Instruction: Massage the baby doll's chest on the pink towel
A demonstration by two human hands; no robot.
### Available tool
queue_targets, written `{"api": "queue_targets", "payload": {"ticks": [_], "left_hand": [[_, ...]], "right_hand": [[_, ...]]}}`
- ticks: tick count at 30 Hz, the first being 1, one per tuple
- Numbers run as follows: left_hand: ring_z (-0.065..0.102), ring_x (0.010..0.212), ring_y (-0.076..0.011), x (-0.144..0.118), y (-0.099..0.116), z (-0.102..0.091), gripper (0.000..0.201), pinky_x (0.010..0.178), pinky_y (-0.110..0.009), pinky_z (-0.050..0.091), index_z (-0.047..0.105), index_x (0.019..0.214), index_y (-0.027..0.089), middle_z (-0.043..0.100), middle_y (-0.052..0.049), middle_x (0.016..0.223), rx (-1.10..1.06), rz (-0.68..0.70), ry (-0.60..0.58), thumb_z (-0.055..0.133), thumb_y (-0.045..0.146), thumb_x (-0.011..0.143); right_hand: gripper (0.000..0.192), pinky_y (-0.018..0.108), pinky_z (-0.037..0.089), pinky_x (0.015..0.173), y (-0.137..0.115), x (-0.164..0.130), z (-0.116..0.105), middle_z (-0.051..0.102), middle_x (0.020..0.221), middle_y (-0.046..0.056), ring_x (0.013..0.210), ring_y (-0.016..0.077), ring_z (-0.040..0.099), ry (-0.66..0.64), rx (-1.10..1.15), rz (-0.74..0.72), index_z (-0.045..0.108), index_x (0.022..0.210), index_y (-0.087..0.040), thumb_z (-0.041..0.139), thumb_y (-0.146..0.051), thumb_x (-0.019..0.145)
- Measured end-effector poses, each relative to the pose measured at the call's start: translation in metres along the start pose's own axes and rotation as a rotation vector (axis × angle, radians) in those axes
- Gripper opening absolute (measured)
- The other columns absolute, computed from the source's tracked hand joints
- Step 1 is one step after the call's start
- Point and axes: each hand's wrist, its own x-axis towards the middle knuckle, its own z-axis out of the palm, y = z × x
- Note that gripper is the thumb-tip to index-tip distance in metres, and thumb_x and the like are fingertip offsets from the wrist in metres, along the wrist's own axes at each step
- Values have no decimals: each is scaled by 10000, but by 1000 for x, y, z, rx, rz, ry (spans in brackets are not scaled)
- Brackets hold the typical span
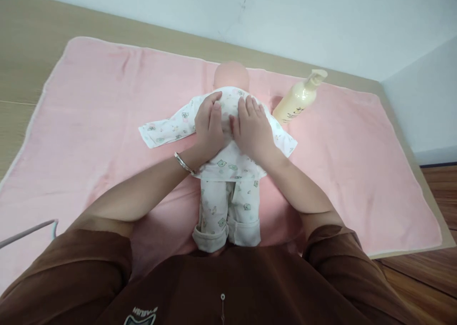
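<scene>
Pale wall and wooden desk (21, 77) framed one pink towel (89, 125). One left hand (210, 122) and one right hand (254, 130) lay open, palms flat on the torso of one clothed doll (228, 172), centred on the towel (its face hidden). One pump bottle (298, 101) lay just right; a sideways nudge could likely roll it.

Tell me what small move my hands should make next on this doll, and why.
Probably slide both palms slowly outward from the middle of the doll's back toward its sleeves. The left hand and right hand lie flat, side by side, thumbs nearly touching, on the upper back of the printed top, and the doll lies face down on the pink towel. The pump bottle lies untouched beside it.
</scene>
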Motion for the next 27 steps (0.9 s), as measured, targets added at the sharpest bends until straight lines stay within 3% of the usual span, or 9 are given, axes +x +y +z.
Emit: {"api": "queue_targets", "payload": {"ticks": [3, 5, 7, 10, 13, 16, 20, 25, 27], "left_hand": [[572, 1357, -218, -1, 1, -1, 718, 1235, -511, 435, 552, 1311, 243, 646, -44, 1417, 22, -12, -37, 154, 767, 1023], [535, 1417, -219, -1, 3, -2, 750, 1257, -502, 406, 503, 1379, 205, 601, -73, 1480, 59, -24, -56, 115, 744, 1031], [528, 1439, -223, -1, 6, -2, 773, 1244, -482, 421, 487, 1404, 189, 589, -92, 1492, 84, -32, -48, 77, 728, 1030], [545, 1435, -228, -1, 8, -2, 759, 1218, -463, 458, 509, 1390, 251, 605, -71, 1479, 120, -22, -39, 55, 732, 1019], [540, 1442, -225, -2, 6, -1, 715, 1231, -454, 457, 514, 1382, 306, 609, -46, 1480, 134, -10, -47, 80, 740, 1015], [479, 1494, -224, -2, 4, -1, 746, 1253, -479, 422, 439, 1468, 254, 559, -63, 1532, 145, -23, -92, 47, 708, 1025], [440, 1524, -214, -3, 6, -3, 697, 1289, -476, 364, 372, 1514, 198, 497, -86, 1591, 186, -11, -145, 102, 641, 1049], [450, 1514, -244, -5, 5, -2, 570, 1292, -469, 360, 406, 1482, 248, 511, -89, 1577, 217, 67, -161, 241, 586, 1054], [430, 1520, -250, 0, 1, -1, 554, 1299, -478, 341, 408, 1488, 235, 499, -92, 1585, 249, 47, -173, 276, 552, 1053]], "right_hand": [[549, 482, 124, 1390, -15, -17, 3, 382, 1686, 161, 1631, 271, 255, 24, -25, -182, 436, 1563, -36, 357, -217, 1050], [547, 466, 126, 1392, -11, -11, 3, 368, 1703, 93, 1640, 242, 226, -48, -10, -305, 461, 1564, -109, 406, -169, 1023], [571, 507, 128, 1386, 2, 5, 1, 324, 1726, 40, 1650, 251, 186, -116, 24, -332, 452, 1578, -176, 455, -161, 1007], [573, 565, 173, 1363, 21, 26, -1, 294, 1736, 63, 1645, 293, 199, -82, 82, -137, 396, 1610, -181, 437, -277, 1046], [628, 586, 216, 1341, 15, 16, 2, 351, 1690, 205, 1612, 347, 290, 33, 54, 85, 370, 1598, -41, 366, -382, 1070], [614, 585, 199, 1346, -6, -12, 7, 363, 1671, 252, 1609, 361, 291, 81, 2, 9, 377, 1572, 26, 340, -304, 1056], [588, 501, 161, 1375, -12, -15, 7, 286, 1730, 137, 1647, 269, 201, 18, 82, -191, 381, 1598, -78, 361, -257, 1038], [694, 511, 164, 1369, 24, 31, 2, 221, 1747, 154, 1653, 305, 155, -69, 168, 62, 268, 1638, -37, 411, -383, 1054], [713, 495, 167, 1368, 28, 35, 2, 238, 1739, 177, 1648, 313, 177, -68, 175, 89, 277, 1631, -18, 405, -420, 1057]]}}
